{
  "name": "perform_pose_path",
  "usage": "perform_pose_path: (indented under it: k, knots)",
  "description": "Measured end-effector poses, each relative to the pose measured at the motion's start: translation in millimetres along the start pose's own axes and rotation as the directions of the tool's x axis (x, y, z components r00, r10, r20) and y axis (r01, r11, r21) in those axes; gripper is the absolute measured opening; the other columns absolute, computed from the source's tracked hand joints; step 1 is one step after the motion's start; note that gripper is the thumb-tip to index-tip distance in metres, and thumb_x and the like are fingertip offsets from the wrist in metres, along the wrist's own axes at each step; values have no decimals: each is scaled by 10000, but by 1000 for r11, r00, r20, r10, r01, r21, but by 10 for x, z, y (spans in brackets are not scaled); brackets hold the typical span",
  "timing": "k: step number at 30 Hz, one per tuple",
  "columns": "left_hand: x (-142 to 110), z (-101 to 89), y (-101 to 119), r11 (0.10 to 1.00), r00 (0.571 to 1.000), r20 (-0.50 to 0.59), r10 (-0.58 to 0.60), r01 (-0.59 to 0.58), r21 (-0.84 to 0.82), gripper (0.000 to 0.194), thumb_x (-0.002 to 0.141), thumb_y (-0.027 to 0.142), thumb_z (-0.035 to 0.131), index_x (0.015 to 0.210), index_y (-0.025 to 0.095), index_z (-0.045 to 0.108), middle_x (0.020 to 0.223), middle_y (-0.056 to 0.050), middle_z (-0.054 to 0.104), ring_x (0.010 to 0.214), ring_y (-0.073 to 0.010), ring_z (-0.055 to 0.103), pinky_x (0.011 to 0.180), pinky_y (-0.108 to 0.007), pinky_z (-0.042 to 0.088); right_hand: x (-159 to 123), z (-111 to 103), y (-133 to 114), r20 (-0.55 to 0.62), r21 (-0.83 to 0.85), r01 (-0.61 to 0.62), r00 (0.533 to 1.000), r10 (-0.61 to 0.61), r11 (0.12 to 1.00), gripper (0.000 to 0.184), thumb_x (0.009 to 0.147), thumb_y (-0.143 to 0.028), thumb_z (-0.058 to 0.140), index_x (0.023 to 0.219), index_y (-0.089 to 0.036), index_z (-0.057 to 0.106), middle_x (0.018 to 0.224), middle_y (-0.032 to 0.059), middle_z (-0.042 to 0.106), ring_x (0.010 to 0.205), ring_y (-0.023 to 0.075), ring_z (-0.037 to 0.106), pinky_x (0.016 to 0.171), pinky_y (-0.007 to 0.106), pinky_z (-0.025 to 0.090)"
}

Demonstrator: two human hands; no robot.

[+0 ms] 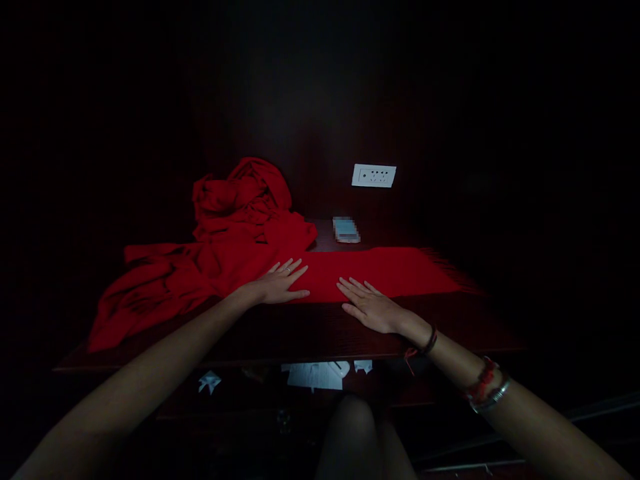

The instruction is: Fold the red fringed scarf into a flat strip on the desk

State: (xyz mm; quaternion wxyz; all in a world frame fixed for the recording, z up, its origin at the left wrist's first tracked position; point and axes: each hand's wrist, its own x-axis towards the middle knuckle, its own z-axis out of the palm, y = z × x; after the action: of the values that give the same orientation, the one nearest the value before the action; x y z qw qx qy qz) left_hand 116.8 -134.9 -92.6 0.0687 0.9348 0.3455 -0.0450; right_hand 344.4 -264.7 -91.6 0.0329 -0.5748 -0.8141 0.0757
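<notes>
A long red scarf point(410, 272) lies across a dark wooden table, its right part flat and strip-shaped with a fringe at the far right end. The left part is bunched into a crumpled heap that rises toward the back. My left hand point(281, 285) rests palm down where the crumpled part meets the flat strip, fingers spread, a ring on one finger. Lower and to the right, my right hand point(370, 307) has its fingertips on the strip's front edge, fingers stretched out. Neither hand grips the cloth.
Behind the scarf lies a small pixelated light-blue object point(346, 229). A white socket plate point(374, 175) is on the dark wall. Under the tabletop point(320, 333), a lower shelf holds printed paper point(314, 377) and folded paper pieces point(209, 382). My knee point(353, 420) is below.
</notes>
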Motion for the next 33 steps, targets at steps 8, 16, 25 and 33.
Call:
perform_pose_path:
  k: [8,16,25,33]
  knots:
    - [35,39,-28,1000,999,-51,20,-19,18,823,703,694,235,1331,179,105,1383,-101,45,1256,-266,-15,987,-448,18,49,-20,-13,-95,7,-27,995,27,1000,603,842,-491,164,1328,-135,142,1376,88,142,1257,191,104,1016,402,150]
    - [12,-36,-25,994,990,-95,108,-106,27,721,748,622,284,1316,192,179,1379,-105,128,1254,-272,42,980,-463,42,179,-118,-104,-245,-300,183,934,-261,936,411,829,-303,387,1178,-94,443,1199,133,467,1122,204,395,959,345,289]
    - [-227,-313,155,907,903,-92,420,-419,25,429,640,172,518,1066,202,482,1090,-34,486,1038,-176,424,918,-265,295,312,-6,-232,-300,-298,261,888,-350,918,255,838,-223,377,1019,-144,538,913,74,613,873,147,540,782,273,401]
    - [-333,-341,122,931,933,-9,359,-359,-63,620,562,32,427,1142,250,420,1220,-4,412,1131,-176,348,948,-292,277,299,-40,-252,-309,-243,266,891,-334,933,301,821,-321,413,1032,-141,532,924,79,606,861,161,534,773,284,393]
